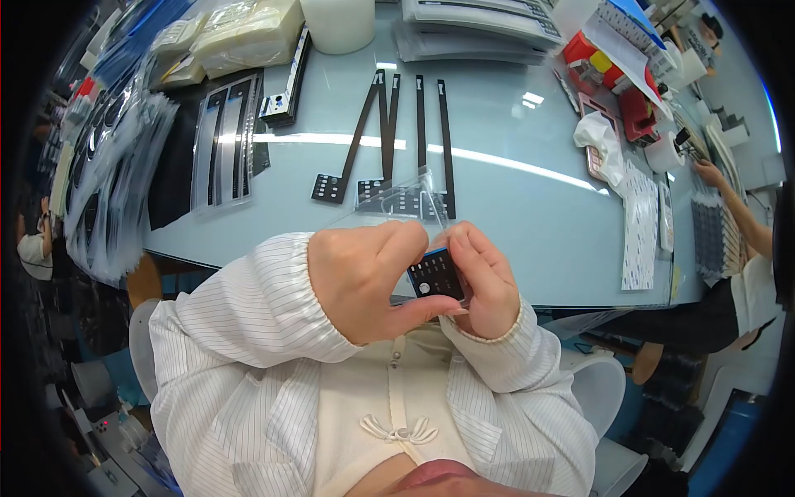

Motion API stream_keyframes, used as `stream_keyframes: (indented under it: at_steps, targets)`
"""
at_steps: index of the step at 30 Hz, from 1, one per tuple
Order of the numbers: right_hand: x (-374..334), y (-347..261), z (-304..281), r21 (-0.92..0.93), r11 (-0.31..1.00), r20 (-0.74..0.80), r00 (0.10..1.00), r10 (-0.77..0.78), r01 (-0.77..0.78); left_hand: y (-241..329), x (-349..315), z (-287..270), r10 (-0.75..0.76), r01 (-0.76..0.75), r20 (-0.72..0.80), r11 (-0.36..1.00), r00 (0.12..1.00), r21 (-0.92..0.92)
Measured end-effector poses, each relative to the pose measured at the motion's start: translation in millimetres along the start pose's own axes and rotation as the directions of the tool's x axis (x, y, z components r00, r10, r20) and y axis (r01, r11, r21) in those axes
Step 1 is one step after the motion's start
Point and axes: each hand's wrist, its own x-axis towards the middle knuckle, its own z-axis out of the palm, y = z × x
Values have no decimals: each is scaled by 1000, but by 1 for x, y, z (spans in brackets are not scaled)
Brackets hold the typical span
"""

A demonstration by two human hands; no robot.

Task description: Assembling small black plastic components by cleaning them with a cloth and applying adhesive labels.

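Note:
A small black panel [436, 274] with rows of pale marks, a round pale spot and a blue upper edge is held close in front of me. My left hand [364, 273] curls round its left side, its thumb along the lower edge. At the right side, my right hand [484, 286] pinches it between thumb and fingers. Clear plastic film [426, 195] sticks up just beyond the hands; whether it is joined to the panel I cannot tell. Several black L-shaped strips [330, 187] with long narrow tails lie on the table past my hands, partly under the film.
On the glass-topped table [513, 166], stacked clear sheets [116, 190] lie left and a plastic-wrapped bundle [248, 41] far left. More stacked sheets [476, 29] are at the back. A crumpled tissue [600, 141] and white patterned strip [640, 228] lie right. A co-worker's arm [737, 203] reaches in beyond.

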Motion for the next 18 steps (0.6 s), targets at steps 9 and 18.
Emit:
stream_keyframes:
  at_steps: [9,18]
  targets:
    - [5,3,3,131,974,25,983,183,-185,-1,-5,-6,95,-92,-40,993,995,69]
    - [5,21,10,223,941,75,967,244,-255,-4,-10,-8,-128,129,19,982,992,-136]
